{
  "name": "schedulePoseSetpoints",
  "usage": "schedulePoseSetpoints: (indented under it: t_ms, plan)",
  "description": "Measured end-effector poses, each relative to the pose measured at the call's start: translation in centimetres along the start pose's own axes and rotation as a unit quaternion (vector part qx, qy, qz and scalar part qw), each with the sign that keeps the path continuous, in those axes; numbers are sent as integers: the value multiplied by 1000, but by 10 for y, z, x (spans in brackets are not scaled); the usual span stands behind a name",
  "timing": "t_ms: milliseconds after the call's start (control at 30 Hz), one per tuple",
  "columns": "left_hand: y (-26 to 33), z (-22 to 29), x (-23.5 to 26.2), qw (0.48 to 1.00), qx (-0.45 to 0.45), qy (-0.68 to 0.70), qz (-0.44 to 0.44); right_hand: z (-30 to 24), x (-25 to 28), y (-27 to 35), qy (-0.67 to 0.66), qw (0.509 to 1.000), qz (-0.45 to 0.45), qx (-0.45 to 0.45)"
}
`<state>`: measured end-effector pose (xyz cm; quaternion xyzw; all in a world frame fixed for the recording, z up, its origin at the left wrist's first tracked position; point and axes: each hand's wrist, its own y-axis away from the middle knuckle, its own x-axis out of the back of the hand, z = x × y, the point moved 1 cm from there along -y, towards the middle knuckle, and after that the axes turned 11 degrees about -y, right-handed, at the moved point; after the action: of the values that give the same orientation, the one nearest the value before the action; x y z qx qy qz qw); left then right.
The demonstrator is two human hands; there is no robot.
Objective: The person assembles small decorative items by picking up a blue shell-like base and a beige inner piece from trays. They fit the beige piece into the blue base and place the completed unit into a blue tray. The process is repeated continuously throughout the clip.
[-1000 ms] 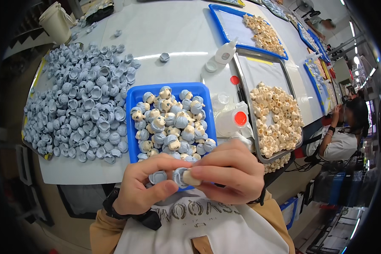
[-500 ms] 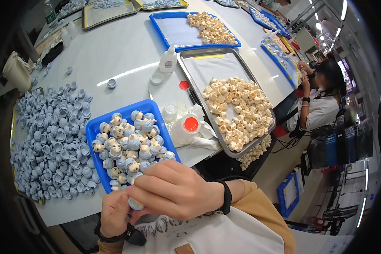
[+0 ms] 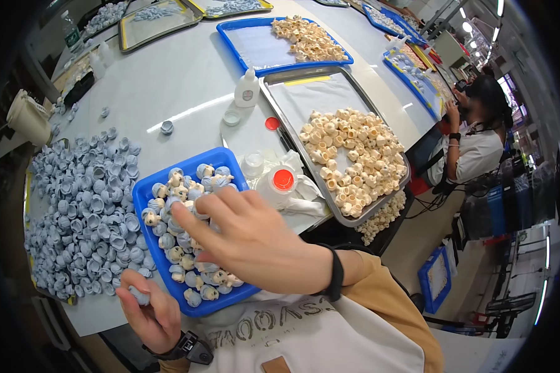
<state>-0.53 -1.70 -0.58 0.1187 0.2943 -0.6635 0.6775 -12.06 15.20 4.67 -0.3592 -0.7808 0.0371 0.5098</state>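
My right hand (image 3: 249, 242) is over the blue tray (image 3: 199, 306), fingers apart and stretched across the doll heads; nothing shows in its grip, though its underside is hidden. The tray is full of small cream doll heads with blue hair (image 3: 193, 297). Nearer me and to the left, the curled fingers of my left hand (image 3: 152, 314) pinch a light blue hair piece (image 3: 140, 296), mostly covered by the fingers. Beside that hand lies a large heap of hollow blue hair pieces (image 3: 87, 217).
A metal tray (image 3: 348, 219) of cream head pieces stands to the right, with a red-topped white jar (image 3: 282, 180) beside it. Behind are a white squeeze bottle (image 3: 247, 88) and another blue tray (image 3: 230, 26). A co-worker (image 3: 479, 137) sits at far right.
My hands have parted. The right moved forward over the tray and spread its fingers; the left moved left toward the heap and now pinches a hair piece. The joined head has left my hands.
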Motion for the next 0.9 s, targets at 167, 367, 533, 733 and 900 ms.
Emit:
schedulePoseSetpoints:
  t_ms: [167,367,533,733,900]
  plan:
    - [-5,7,-15,982,27,2,188,10,47,25,-36,998,-2,-42]
    - [-7,7,-18,980,55,-96,168,86,106,78,146,953,34,-265]
    - [-9,5,-13,978,73,30,193,125,88,96,152,941,-70,-293]
    - [-28,18,-26,916,179,191,304,127,89,93,108,933,-79,-335]
    - [-7,9,-3,986,151,29,57,127,88,92,139,954,-31,-265]
